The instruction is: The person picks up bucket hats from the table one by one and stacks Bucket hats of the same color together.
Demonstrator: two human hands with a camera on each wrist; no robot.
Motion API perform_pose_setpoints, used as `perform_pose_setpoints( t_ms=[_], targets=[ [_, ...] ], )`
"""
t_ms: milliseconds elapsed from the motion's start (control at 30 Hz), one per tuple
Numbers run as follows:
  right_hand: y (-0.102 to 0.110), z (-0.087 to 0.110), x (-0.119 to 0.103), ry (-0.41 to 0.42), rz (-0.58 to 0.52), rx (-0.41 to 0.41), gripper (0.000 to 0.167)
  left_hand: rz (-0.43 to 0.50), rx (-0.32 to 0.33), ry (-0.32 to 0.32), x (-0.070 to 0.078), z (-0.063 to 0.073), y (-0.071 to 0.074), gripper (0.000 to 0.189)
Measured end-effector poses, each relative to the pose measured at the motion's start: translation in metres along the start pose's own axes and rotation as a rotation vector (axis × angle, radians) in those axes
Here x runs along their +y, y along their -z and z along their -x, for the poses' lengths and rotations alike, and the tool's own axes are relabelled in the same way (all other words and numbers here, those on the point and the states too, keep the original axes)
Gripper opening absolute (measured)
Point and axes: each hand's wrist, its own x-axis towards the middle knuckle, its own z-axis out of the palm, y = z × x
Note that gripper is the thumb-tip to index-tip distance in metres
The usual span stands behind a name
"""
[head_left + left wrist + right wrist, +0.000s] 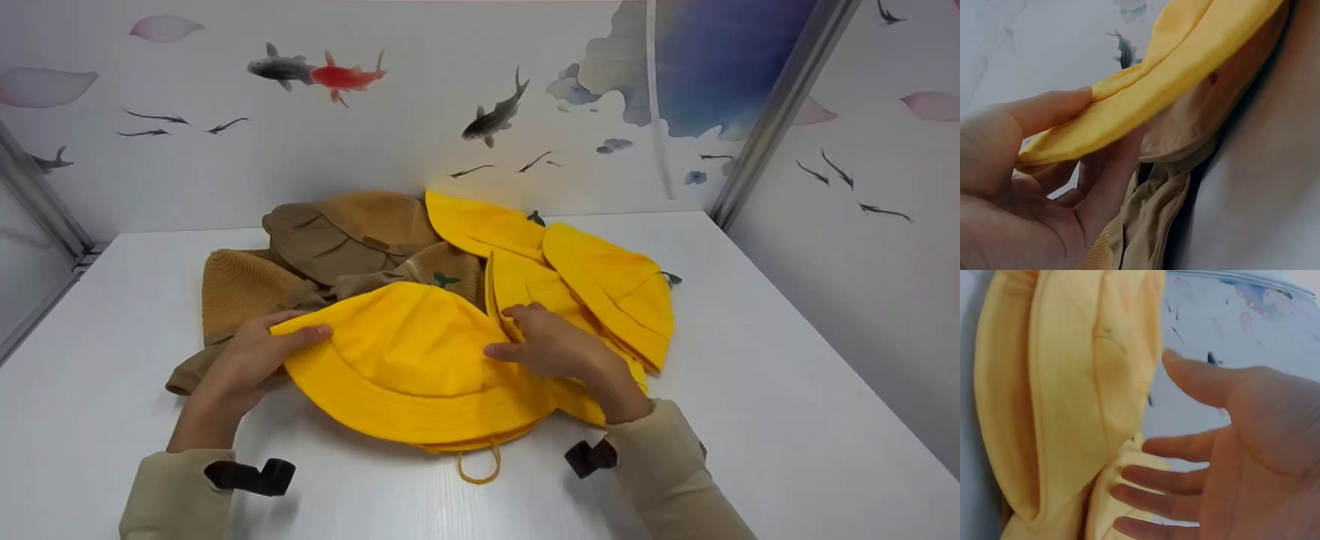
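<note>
We see the front yellow hat (409, 349) lying crown up at the near edge of a heap of hats on the white table (810, 420). Taking that hat as our clock in the head view, the left hand (244, 356) holds its brim near ten o'clock, thumb on top and fingers beneath. The brim hides most of those fingers from above; the left wrist view shows more of them, though their tips are lost behind the cloth.

The right hand (551, 345) is at two o'clock, beside the crown, its fingers wide and nearly straight, thumb well apart from them. Its fingertips overlap yellow cloth in the right wrist view, and we cannot tell whether they touch it.

At twelve o'clock a green sprout (445, 280) tops the crown; at five o'clock a cord loop (478, 482) hangs out, its upper ends hidden under the brim. Brown hats (330, 247) spread from nine to twelve, partly covered by the front one. Other yellow hats (619, 300) fill one to three, overlapping so closely that we cannot count them surely. Both sleeves (180, 495) are cut off at six o'clock of the frame.
</note>
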Motion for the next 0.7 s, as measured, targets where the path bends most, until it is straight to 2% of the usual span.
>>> perform_pose_setpoints(
  t_ms=[100,200,300,500,700],
  targets=[
    [-0.0037,-0.0031,-0.0015,-0.018,-0.006,0.045,0.068,0.122,-0.084,-0.021,-0.0011,-0.0004,-0.0029,0.062],
    [-0.0059,-0.0051,-0.0034,-0.029,-0.011,0.072,0.064,0.155,-0.157,-0.032,-0.0004,-0.0029,-0.0074,0.061],
    [-0.0068,-0.0063,-0.0057,-0.042,-0.010,0.088,0.062,0.192,-0.192,-0.041,0.0012,-0.0045,-0.0091,0.063],
    [-0.0062,-0.0081,-0.0069,-0.074,-0.006,0.077,0.055,0.209,-0.191,-0.039,0.0046,-0.0033,-0.0080,0.059],
    [-0.0101,-0.0108,-0.0085,-0.034,-0.029,0.055,0.051,0.189,-0.156,-0.044,0.0065,-0.0001,-0.0070,0.060]
  ],
)
